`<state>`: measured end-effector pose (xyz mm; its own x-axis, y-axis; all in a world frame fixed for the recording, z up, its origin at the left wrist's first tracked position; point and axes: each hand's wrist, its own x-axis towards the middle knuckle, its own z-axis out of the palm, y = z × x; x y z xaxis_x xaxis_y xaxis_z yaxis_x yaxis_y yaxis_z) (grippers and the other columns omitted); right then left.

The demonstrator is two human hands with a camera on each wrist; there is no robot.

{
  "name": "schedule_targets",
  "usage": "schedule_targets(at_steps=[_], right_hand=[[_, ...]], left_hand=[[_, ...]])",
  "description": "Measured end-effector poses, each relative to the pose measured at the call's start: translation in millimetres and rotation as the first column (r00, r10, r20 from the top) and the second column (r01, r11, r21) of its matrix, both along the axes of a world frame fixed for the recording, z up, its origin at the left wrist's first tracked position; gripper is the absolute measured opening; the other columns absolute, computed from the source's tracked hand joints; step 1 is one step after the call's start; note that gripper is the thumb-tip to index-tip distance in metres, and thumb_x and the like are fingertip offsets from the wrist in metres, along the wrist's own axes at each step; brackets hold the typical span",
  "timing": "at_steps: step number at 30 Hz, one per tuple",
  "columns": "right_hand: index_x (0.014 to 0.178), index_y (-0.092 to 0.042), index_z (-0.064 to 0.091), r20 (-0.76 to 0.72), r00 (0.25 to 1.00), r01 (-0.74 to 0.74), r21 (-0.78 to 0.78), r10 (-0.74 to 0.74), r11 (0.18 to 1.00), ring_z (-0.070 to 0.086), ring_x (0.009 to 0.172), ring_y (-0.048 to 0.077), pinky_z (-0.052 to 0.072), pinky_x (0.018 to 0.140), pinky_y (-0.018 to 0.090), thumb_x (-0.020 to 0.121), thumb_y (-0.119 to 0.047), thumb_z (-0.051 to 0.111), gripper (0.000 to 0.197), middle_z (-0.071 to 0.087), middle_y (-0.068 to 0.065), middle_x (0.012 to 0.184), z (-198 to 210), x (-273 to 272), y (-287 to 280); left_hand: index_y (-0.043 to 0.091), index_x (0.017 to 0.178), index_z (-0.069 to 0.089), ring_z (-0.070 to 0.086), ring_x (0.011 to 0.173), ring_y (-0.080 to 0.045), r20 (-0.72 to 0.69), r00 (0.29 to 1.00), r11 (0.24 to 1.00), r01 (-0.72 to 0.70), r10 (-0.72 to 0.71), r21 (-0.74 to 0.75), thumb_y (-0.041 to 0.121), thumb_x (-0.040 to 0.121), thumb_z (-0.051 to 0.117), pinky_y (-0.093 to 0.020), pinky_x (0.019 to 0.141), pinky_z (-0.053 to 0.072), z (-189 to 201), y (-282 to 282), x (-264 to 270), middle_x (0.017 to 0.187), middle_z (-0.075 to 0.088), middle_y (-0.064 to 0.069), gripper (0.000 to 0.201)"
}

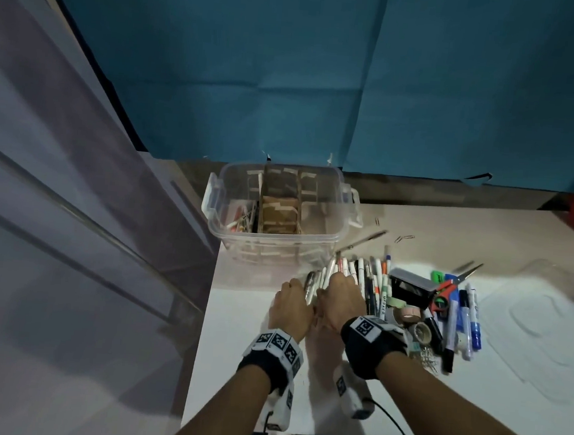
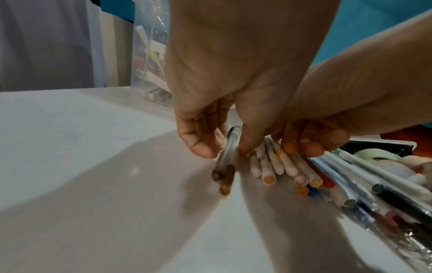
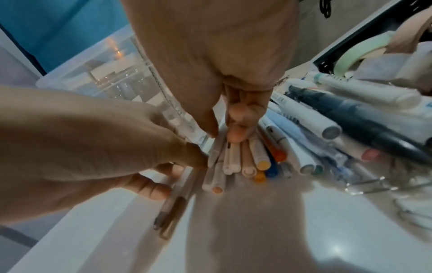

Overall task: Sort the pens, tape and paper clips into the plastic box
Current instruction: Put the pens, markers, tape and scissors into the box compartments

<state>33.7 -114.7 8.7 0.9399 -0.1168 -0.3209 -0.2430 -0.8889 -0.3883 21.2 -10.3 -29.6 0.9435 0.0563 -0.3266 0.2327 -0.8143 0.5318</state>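
The clear plastic box (image 1: 333, 221) with cardboard dividers stands at the table's back left, with a few pens in its left compartment. In front of it lies a row of pens (image 1: 370, 278). My left hand (image 1: 293, 300) pinches two clear pens with dark caps (image 2: 225, 171) between thumb and fingers (image 2: 203, 151), at the row's left end. My right hand (image 3: 224, 134) is beside it, its fingers (image 3: 238, 134) curled over a bundle of white pens (image 3: 233, 160) and its thumb on the other side. Tape rolls (image 1: 412, 314) and a heap of paper clips (image 1: 429, 360) lie right of my right wrist.
Red-handled scissors (image 1: 448, 291), a black case (image 1: 410, 285), a green highlighter (image 1: 438, 276) and blue markers (image 1: 471, 324) lie to the right. A clear lid (image 1: 546, 306) sits at the far right. Loose clips (image 1: 404, 238) lie behind the pens. The table edge (image 1: 207, 314) drops off on the left.
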Motion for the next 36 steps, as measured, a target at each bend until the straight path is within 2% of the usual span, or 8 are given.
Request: schedule_targets(at_steps=[5,9,13,17,24,30,33,36], right_hand=[[0.106,-0.007,0.057,-0.014,0.999,-0.043,-0.044,0.042,0.998,0.062,0.100,0.029,0.040,0.070,0.032,0.094,-0.017,0.054,0.016,0.060,0.010,0.111,-3.0,-8.4,13.5],[0.084,-0.011,0.050,-0.067,0.984,0.174,0.154,-0.166,0.973,0.061,0.084,0.028,0.048,0.066,0.033,0.084,-0.025,0.062,0.019,0.061,0.011,0.097,-3.2,2.1,2.4],[0.075,-0.008,0.054,-0.118,0.967,0.251,0.318,-0.225,0.914,0.055,0.057,0.019,0.042,0.049,0.028,0.078,-0.028,0.067,0.024,0.058,0.006,0.071,6.6,10.3,-16.4],[0.086,-0.005,0.060,-0.150,0.977,0.194,0.303,-0.155,0.933,0.067,0.073,0.025,0.049,0.056,0.029,0.080,-0.026,0.068,0.023,0.067,0.011,0.084,1.8,4.0,-5.3],[0.104,-0.006,0.056,-0.072,0.996,0.052,0.049,-0.048,0.997,0.060,0.101,0.029,0.041,0.072,0.032,0.092,-0.024,0.058,0.021,0.061,0.011,0.111,-16.8,5.7,30.5],[0.083,-0.008,0.053,-0.161,0.978,0.167,0.193,-0.136,0.967,0.060,0.077,0.024,0.048,0.064,0.030,0.086,-0.018,0.067,0.017,0.063,0.011,0.088,-19.5,15.9,29.0],[0.076,-0.008,0.052,-0.268,0.948,0.262,0.360,-0.169,0.896,0.059,0.058,0.017,0.047,0.049,0.026,0.084,-0.013,0.065,0.016,0.059,0.005,0.069,-1.6,16.2,8.6],[0.081,-0.004,0.061,-0.435,0.900,0.231,0.418,-0.029,0.879,0.058,0.047,0.014,0.043,0.043,0.021,0.089,-0.013,0.061,0.012,0.066,0.007,0.066,32.0,19.4,-29.3]], left_hand=[[0.008,0.111,0.053,0.059,0.109,-0.032,-0.076,0.997,1.000,-0.009,0.010,0.019,0.016,0.093,0.052,-0.040,0.085,0.047,3.7,9.5,1.6,0.120,0.058,-0.011,0.019],[0.008,0.105,0.055,0.060,0.104,-0.035,-0.134,0.991,1.000,-0.016,0.018,0.013,0.018,0.092,0.051,-0.036,0.075,0.044,1.7,28.9,5.8,0.119,0.058,-0.014,0.017],[0.003,0.105,0.060,0.062,0.100,-0.034,-0.116,0.992,0.998,-0.058,0.057,-0.007,0.018,0.092,0.055,-0.040,0.083,0.051,-2.2,54.0,11.7,0.114,0.061,-0.015,0.020],[0.003,0.108,0.060,0.063,0.101,-0.034,-0.106,0.994,0.999,-0.040,0.040,0.001,0.016,0.092,0.055,-0.040,0.084,0.051,-3.3,53.2,14.2,0.113,0.061,-0.014,0.020],[0.004,0.107,0.060,0.061,0.104,-0.034,-0.114,0.993,0.999,-0.016,0.021,0.040,0.014,0.092,0.054,-0.039,0.084,0.049,-0.8,47.2,15.3,0.116,0.057,-0.014,0.019],[0.001,0.103,0.059,0.060,0.102,-0.034,-0.151,0.988,1.000,0.015,-0.011,0.022,0.010,0.091,0.055,-0.036,0.078,0.045,7.2,46.3,16.2,0.115,0.057,-0.015,0.016],[0.006,0.092,0.056,0.062,0.086,-0.030,-0.176,0.980,0.996,0.089,-0.093,-0.032,0.012,0.090,0.053,-0.032,0.064,0.044,22.6,48.2,18.2,0.109,0.061,-0.017,0.007],[0.007,0.093,0.057,0.066,0.064,-0.021,-0.208,0.957,0.976,0.181,-0.203,-0.121,0.010,0.091,0.053,-0.029,0.049,0.047,61.0,48.9,21.0,0.095,0.069,-0.013,0.006]])
